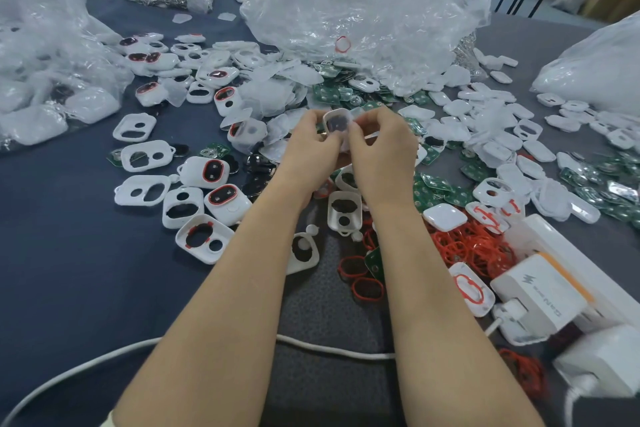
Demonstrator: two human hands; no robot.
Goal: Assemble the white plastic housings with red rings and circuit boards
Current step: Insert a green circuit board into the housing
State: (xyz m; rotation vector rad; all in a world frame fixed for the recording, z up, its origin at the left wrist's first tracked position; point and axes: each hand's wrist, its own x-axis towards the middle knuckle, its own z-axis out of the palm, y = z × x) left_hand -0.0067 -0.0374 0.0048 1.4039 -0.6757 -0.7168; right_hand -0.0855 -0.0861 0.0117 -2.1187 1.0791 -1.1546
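Housing (336, 124) at frame centre: your left hand (313, 146) and right hand (381, 146) pinch it, opening facing you, likely for seating a part.

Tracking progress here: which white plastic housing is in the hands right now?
The white plastic housing pinched between left hand and right hand at the centre; the rest lie unheld.

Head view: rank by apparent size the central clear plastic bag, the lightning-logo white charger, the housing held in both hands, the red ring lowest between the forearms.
1. Clear plastic bag
2. White charger
3. Held housing and red ring look alike; ring nearer, unranked.
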